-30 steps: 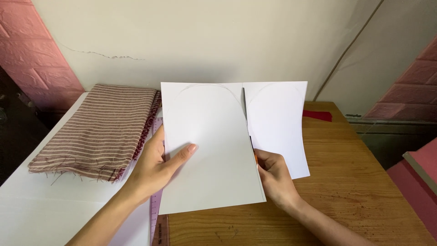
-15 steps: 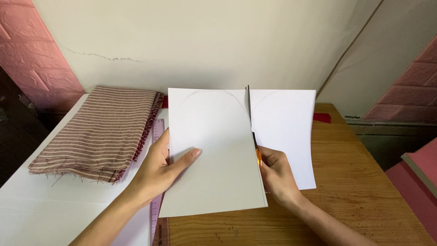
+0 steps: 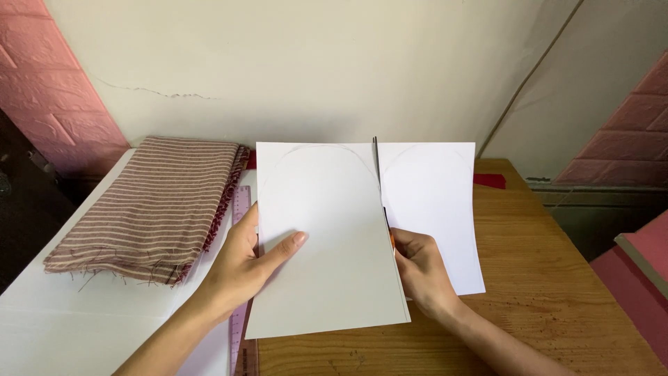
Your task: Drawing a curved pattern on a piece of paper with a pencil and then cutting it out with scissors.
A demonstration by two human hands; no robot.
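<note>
Head view: a white sheet of paper (image 3: 327, 237) with faint pencilled arcs near its top edge is held up above the wooden counter (image 3: 557, 306), tilted toward the camera. A cut runs down it from the top edge, so a narrower right-hand portion (image 3: 435, 209) hangs a little behind the wider left one. The left hand (image 3: 240, 268) grips the sheet's left edge, thumb on the front face, the other fingers behind and clamped on the paper. The right hand (image 3: 421, 271) sits at the lower end of the cut, its fingers curled shut around the orange-handled scissors (image 3: 381, 202), whose thin dark blades reach up along the cut to the top edge; whether the blades are together or apart cannot be told from here.

Risks, as I judge them: the sheet is held only at one edge, so it may flex under the blades and the cut could wander off the pencilled curve. The loose right portion could sag or tear at the end of the cut. The left thumb lies well clear of the blades, though sliding it rightward would bring it closer.

Left of the hands a folded red-and-cream striped cloth (image 3: 153, 209) lies on a white board (image 3: 62, 327), with a pink transparent ruler (image 3: 239, 209) just beside it, partly under the left wrist.
</note>
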